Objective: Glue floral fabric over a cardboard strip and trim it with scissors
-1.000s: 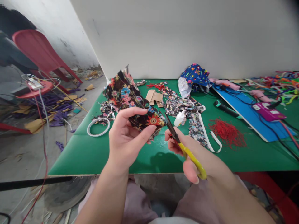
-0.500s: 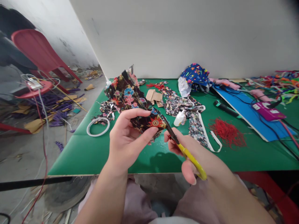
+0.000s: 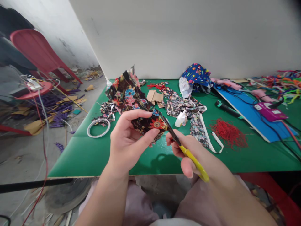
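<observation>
My left hand [image 3: 128,142] pinches a piece of black floral fabric [image 3: 129,95] between thumb and fingers, holding it up above the green table [image 3: 77,157]. In my right hand [image 3: 188,150] is a pair of scissors [image 3: 191,158] with yellow handles and dark blades. Their blades meet the fabric's lower right edge, close to my left thumb; whether they are fully closed on it I cannot make out. Behind the hands lie a white glue bottle [image 3: 180,119], brown cardboard pieces [image 3: 155,97] and a floral cloth with white trim [image 3: 199,128].
Left on the table is a white ring [image 3: 98,135] beside fabric scraps [image 3: 107,110]. To the right are red threads [image 3: 228,133], a box cutter [image 3: 228,110], a blue board [image 3: 244,113], a purple device [image 3: 270,112] with cables, and a blue patterned cloth [image 3: 197,77].
My right thumb has drawn in slightly toward the scissors' handle. The fabric and my left hand stay almost in the same place.
</observation>
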Demonstrator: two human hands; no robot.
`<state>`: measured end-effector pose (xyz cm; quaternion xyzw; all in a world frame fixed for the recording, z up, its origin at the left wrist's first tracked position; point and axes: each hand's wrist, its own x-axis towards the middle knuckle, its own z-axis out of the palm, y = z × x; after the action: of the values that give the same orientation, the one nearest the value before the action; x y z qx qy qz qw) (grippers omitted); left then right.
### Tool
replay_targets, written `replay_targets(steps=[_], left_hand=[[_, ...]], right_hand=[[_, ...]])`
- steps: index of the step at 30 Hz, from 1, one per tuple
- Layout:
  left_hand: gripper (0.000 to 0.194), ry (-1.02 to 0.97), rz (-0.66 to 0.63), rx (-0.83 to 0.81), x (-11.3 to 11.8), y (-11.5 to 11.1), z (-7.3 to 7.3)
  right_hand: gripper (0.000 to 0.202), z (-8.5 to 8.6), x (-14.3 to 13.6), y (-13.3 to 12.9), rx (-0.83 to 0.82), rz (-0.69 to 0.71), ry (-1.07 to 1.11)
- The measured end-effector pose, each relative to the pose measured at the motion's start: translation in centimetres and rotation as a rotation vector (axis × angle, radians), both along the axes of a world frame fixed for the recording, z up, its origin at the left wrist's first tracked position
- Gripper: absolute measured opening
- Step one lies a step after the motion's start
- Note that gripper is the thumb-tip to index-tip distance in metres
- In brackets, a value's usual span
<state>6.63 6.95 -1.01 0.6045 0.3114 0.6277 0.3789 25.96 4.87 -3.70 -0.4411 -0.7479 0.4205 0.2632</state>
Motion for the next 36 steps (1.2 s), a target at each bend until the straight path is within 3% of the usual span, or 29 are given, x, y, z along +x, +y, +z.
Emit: replay_targets(steps=[6,13,22,36], left_hand=[[0.039,-0.002,0.006,-0.024,0.16,-0.13,0.13],[0.042,-0.003,-0.01,0.016,0.05,0.06,-0.01],[0.041,0.002,0.048,0.056,0.13,0.17,-0.38],[0.043,0.016,0.033,0.084,0.03,0.3,-0.39]], right_hand=[[0.074,1.0,-0.15,-0.07,0.003,0.027,0.019],[0.077,0.88,-0.25,-0.13,0.026,0.036,0.051],[0.041,1.03,-0.28,-0.47,0.034,0.001,-0.013],[0.033,1.09,-0.36,-0.36,0.082,-0.003,-0.007]])
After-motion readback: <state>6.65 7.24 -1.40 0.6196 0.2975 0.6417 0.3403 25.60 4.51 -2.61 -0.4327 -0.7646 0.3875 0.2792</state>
